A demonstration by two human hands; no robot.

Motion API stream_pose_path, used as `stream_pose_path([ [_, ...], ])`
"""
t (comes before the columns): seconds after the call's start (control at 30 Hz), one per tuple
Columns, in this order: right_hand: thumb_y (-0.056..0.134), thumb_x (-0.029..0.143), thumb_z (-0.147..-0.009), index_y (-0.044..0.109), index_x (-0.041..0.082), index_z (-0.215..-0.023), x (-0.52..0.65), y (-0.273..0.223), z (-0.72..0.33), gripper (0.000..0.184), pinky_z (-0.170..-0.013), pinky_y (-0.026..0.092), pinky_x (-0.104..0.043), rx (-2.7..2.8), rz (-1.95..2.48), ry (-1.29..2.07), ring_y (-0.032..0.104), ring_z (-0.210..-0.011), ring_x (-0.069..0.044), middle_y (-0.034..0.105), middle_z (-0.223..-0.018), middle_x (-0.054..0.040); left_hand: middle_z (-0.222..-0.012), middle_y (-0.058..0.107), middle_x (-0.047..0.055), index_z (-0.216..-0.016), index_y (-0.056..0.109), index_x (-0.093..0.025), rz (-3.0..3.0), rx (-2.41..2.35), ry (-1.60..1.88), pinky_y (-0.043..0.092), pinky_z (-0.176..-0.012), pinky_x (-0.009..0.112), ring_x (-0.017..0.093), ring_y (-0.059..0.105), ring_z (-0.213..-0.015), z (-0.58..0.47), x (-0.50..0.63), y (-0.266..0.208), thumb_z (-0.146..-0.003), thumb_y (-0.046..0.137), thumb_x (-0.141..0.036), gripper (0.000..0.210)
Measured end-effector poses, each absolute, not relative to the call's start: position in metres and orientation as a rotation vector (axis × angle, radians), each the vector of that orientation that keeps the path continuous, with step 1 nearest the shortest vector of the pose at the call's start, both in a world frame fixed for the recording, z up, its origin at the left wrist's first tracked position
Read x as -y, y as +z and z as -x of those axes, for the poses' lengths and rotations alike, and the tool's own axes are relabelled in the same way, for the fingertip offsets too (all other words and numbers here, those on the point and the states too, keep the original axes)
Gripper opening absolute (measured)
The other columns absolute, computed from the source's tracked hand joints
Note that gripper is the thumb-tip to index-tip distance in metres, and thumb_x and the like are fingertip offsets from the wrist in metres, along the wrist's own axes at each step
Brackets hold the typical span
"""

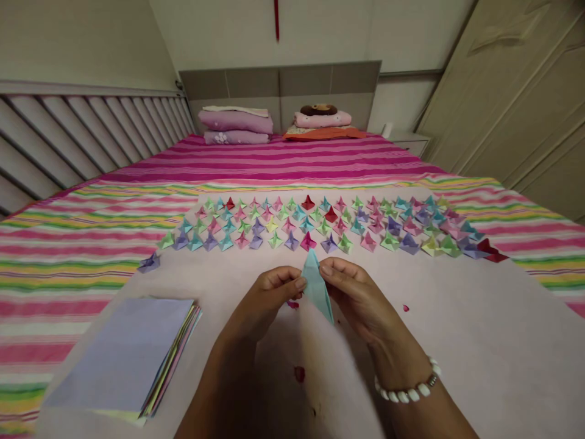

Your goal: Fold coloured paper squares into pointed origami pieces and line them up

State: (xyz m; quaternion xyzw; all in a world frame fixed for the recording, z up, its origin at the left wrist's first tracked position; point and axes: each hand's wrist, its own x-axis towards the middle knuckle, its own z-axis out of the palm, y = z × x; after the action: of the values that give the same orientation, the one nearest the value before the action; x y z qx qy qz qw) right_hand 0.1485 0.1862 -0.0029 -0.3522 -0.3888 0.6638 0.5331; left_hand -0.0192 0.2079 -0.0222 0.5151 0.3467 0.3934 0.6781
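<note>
Between my two hands a light blue piece of folded origami paper (pixel 314 281) is held up, narrow and pointed at the top. My left hand (pixel 280 292) pinches its left edge with thumb and fingers. On the opposite edge, my right hand (pixel 350 286) grips with the thumb in front; a bracelet of white beads (pixel 404 395) circles that wrist. Just beyond the fingertips, several rows of small folded paper boats (pixel 308 240) in many colours stand on a pale board (pixel 439 341). A blurred pale shape (pixel 336 378) below the paper cannot be made out.
A stack of coloured paper sheets (pixel 123 353), lilac on top, lies at the left. One purple boat (pixel 148 262) sits apart near the board's left edge. Small red scraps (pixel 299 373) dot the board. The striped bed (pixel 292 160) holds folded bedding (pixel 235 125) at its head.
</note>
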Motion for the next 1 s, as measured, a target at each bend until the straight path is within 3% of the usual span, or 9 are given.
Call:
stream_pose_path([
  [0.43,0.077,0.032,-0.069,0.072,0.02,-0.076,-0.189,-0.006,-0.153,0.014,-0.064,0.047,-0.027,1.057,0.903,1.443,0.061,-0.064,-0.015,0.069,-0.068,-0.0004,-0.065,0.056,-0.003,-0.076,0.071,-0.018,-1.204,-0.846,0.932,0.038,-0.061,0.021,0.009,0.048,-0.062,0.018,-0.209,-0.02,-0.078,0.071,-0.037,0.019],
  [0.63,0.081,0.032,-0.064,0.072,0.019,-0.072,-0.191,-0.011,-0.15,0.017,-0.05,0.04,-0.024,1.111,0.978,1.336,0.051,-0.051,-0.012,0.063,-0.057,0.0024,-0.063,0.058,-0.002,-0.078,0.072,-0.017,-1.182,-0.871,0.934,0.04,-0.059,0.021,0.01,0.05,-0.06,0.016,-0.209,-0.02,-0.076,0.072,-0.037,0.019],
  [0.83,0.076,0.033,-0.07,0.069,0.019,-0.071,-0.189,-0.013,-0.144,0.016,-0.047,0.034,-0.024,1.193,1.123,1.051,0.043,-0.049,-0.011,0.053,-0.055,0.0034,-0.065,0.066,-0.001,-0.088,0.066,-0.017,-1.145,-1.054,1.149,0.046,-0.062,0.024,0.013,0.06,-0.063,0.002,-0.205,-0.018,-0.067,0.079,-0.032,0.029],
  [1.0,0.064,0.025,-0.079,0.066,0.02,-0.073,-0.188,-0.016,-0.14,0.008,-0.054,0.038,-0.027,1.307,1.177,0.739,0.047,-0.057,-0.014,0.055,-0.063,0.0009,-0.075,0.069,0.003,-0.09,0.067,-0.018,-1.252,-1.105,1.198,0.051,-0.067,0.028,0.018,0.065,-0.071,-0.007,-0.194,-0.006,-0.082,0.062,-0.042,0.026],
])
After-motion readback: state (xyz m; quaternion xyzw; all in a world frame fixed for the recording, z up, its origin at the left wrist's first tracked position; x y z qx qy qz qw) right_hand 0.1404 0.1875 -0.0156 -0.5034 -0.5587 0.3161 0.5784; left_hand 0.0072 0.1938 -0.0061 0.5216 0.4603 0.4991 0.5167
